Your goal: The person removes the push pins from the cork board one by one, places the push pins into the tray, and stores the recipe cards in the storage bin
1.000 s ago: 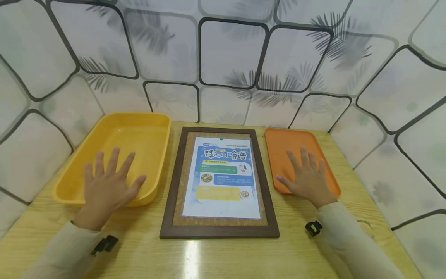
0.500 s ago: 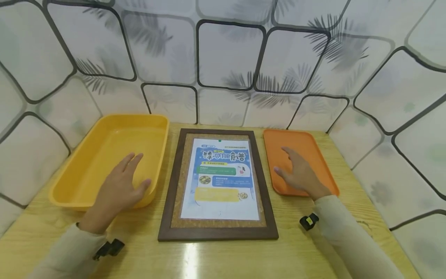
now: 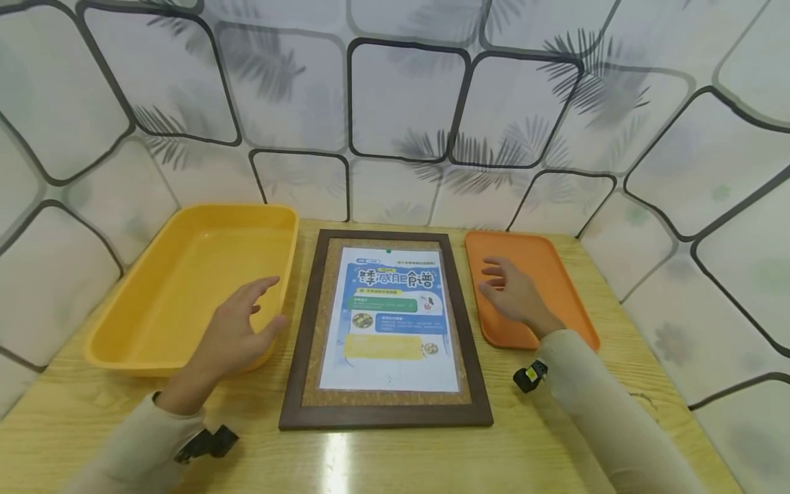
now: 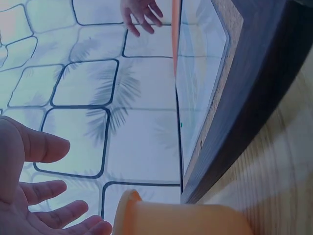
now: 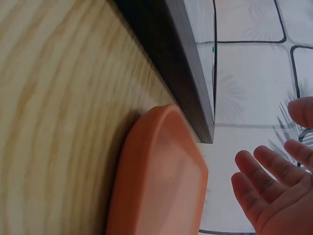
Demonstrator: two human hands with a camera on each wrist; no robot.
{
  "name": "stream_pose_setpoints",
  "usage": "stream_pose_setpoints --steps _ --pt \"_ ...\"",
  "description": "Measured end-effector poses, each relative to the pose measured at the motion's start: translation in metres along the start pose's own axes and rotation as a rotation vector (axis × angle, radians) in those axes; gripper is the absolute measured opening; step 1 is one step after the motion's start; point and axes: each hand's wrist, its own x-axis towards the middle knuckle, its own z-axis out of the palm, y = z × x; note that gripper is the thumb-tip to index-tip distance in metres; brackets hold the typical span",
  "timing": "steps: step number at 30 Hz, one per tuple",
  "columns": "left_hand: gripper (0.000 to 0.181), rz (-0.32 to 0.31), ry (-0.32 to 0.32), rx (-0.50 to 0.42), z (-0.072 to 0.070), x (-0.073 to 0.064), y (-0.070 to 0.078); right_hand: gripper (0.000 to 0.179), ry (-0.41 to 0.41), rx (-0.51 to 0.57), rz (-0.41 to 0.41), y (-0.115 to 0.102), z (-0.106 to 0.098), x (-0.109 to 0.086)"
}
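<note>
A dark-framed cork board (image 3: pixel 385 415) lies flat in the middle of the table, with a printed blue-and-white poster (image 3: pixel 389 374) fixed to it by a green pin. My left hand (image 3: pixel 231 336) hovers over the right front side of the yellow tub (image 3: pixel 154 336), fingers relaxed and holding nothing. Above the left part of the orange tray (image 3: pixel 549 274) is my right hand (image 3: pixel 515 295), its fingers loosely bent with nothing between them. In the left wrist view the left thumb and fingers (image 4: pixel 54 191) stand apart. The right wrist view shows the right hand (image 5: pixel 283 191) above the tray's level.
A wood-grain table (image 3: pixel 407 460) carries all of these things. Patterned white walls (image 3: pixel 407 96) rise behind the table and along both sides. Each sleeve bears a small black wrist camera, one of them the left camera (image 3: pixel 206 442).
Both hands have turned from flat, spread palms to sideways, with fingers drawn closer together. The left hand has moved right toward the board, the right hand slightly left. Board, tub and tray stay put.
</note>
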Motion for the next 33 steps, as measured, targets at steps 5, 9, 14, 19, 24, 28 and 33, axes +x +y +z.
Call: stream_pose_setpoints --steps 5,9,14,19,24,28,33 --pt "0.054 -0.059 -0.062 -0.048 0.005 0.000 0.004 0.053 -0.009 0.021 0.014 -0.006 0.005 0.009" --pt "0.053 -0.071 -0.089 -0.081 0.010 0.000 0.006 0.051 -0.013 0.031 0.020 -0.011 0.009 0.015" --pt "0.055 -0.073 -0.120 -0.171 0.017 0.002 0.008 0.049 -0.013 0.033 -0.003 -0.015 0.015 0.024" --pt "0.054 -0.101 -0.172 -0.247 0.021 0.003 0.011 0.052 -0.029 0.066 0.014 -0.019 0.021 0.029" --pt "0.054 -0.161 -0.228 -0.324 0.021 0.007 0.016 0.050 -0.037 0.079 0.050 -0.022 0.023 0.035" --pt "0.056 -0.232 -0.268 -0.376 0.023 0.008 0.020 0.047 -0.033 0.076 0.059 -0.022 0.027 0.038" --pt "0.057 -0.336 -0.315 -0.440 0.028 0.008 0.022 0.044 -0.054 0.068 0.075 -0.024 0.032 0.042"
